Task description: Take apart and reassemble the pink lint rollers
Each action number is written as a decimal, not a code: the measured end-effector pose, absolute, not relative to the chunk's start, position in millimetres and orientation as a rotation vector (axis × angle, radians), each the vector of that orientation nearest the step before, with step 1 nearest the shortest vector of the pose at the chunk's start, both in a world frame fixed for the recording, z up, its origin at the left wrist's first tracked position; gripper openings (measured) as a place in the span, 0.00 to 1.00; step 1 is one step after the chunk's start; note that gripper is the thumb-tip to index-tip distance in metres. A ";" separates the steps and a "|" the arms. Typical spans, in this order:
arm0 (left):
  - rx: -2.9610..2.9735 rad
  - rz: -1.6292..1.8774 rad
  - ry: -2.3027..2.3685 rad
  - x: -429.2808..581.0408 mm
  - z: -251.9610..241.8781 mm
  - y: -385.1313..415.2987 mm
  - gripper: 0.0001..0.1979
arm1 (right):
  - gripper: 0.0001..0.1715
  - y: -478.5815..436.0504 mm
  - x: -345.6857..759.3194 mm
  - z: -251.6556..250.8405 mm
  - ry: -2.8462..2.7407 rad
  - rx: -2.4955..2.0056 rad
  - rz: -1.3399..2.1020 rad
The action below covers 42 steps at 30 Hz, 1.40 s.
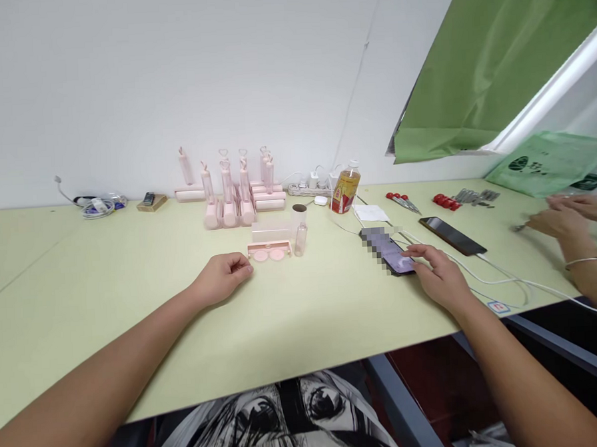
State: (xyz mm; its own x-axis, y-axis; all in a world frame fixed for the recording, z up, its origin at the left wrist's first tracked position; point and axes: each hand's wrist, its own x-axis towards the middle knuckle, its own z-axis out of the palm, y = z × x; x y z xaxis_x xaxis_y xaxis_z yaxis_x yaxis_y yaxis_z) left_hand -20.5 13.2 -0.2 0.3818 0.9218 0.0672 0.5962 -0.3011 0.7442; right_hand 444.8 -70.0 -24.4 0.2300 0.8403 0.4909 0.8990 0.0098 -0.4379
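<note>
My left hand (224, 278) rests on the table, its fingers curled in and nothing visible in them. Just beyond its fingertips is an opened pink case (270, 246) with two round pieces in front. Beside that case stand a small clear pink tube (301, 239) and a cylinder with a dark round top (299, 214). A clear pink box part (272, 231) lies behind. My right hand (440, 274) reaches to a smartphone (394, 255) lying on the table. Its fingers are apart and outstretched, the tips at the lit screen, which is partly pixelated.
Pink tubes with heart-shaped loops (226, 177) stand among pink cases (230, 214) by the wall. A drink bottle (345, 189), power strip (307, 188), second phone (452, 235) and red-handled tools (402, 201) sit rightward. White cables (512, 280) cross the table. Another person's hands (561, 220) work at right.
</note>
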 end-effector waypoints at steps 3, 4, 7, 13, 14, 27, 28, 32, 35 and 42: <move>2.004 0.662 1.301 -20.4 0.5 12.9 0.16 | 0.15 -78.0 446.6 -25.7 -1.584 -1.783 -0.147; 2.003 0.659 1.301 -20.2 0.6 12.9 0.16 | 0.14 -81.1 447.1 -25.9 -1.581 -1.769 -0.155; 2.006 0.648 1.294 -19.7 0.1 13.3 0.16 | 0.14 -87.9 448.0 -25.6 -1.598 -1.759 -0.163; 2.010 0.655 1.301 -20.0 -0.4 13.7 0.17 | 0.17 -83.3 447.1 -24.6 -1.662 -1.799 -0.150; 2.007 0.653 1.302 -20.0 -0.2 13.6 0.17 | 0.17 -82.1 447.0 -24.6 -1.663 -1.801 -0.149; 2.001 0.639 1.312 -19.9 -0.7 13.6 0.16 | 0.19 -83.4 447.7 -25.1 -1.519 -1.859 -0.196; 2.001 0.641 1.311 -19.7 -0.6 13.6 0.16 | 0.19 -82.8 447.9 -25.2 -1.506 -1.874 -0.204; 2.007 0.638 1.308 -19.7 -0.1 13.8 0.16 | 0.22 -79.2 450.0 -27.5 -1.552 -1.888 -0.202; 2.015 0.644 1.305 -20.3 -0.1 14.2 0.17 | 0.22 -77.4 452.1 -29.8 -1.594 -1.895 -0.202; 2.008 0.638 1.308 -20.8 -1.3 14.7 0.18 | 0.21 -76.3 447.6 -25.3 -1.583 -1.892 -0.181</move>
